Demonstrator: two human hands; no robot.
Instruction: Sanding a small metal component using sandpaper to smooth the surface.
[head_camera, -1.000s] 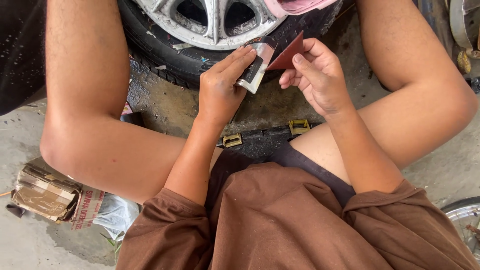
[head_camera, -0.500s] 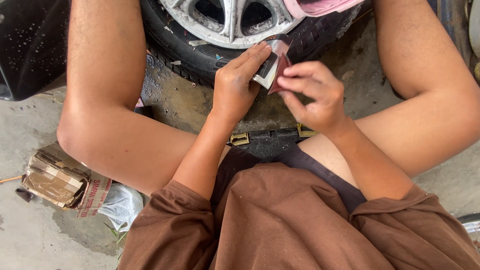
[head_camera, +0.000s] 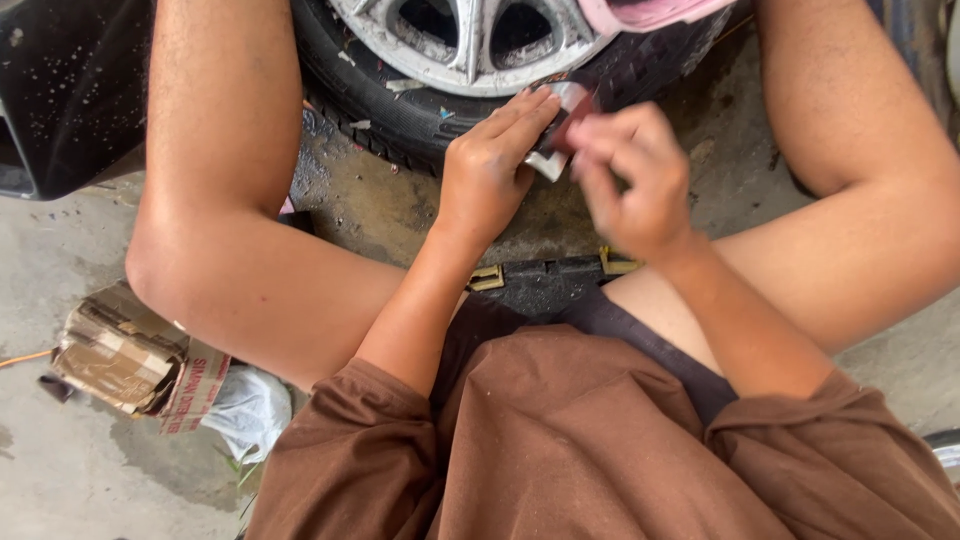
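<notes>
Since before, both hands have closed together: left hand (head_camera: 490, 165) and blurred right hand (head_camera: 630, 180) pinch a folded sheet (head_camera: 556, 135) just below the wheel (head_camera: 470, 40).

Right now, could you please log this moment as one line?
left hand: holds small folded sheet | right hand: on sheet, blurred | wheel just beyond

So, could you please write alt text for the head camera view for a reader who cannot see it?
Seen from above, a seated person's left hand and blurred right hand together hold a small folded sheet beside a tyre with a silver alloy wheel. Folded cardboard lies on the concrete floor.
</notes>
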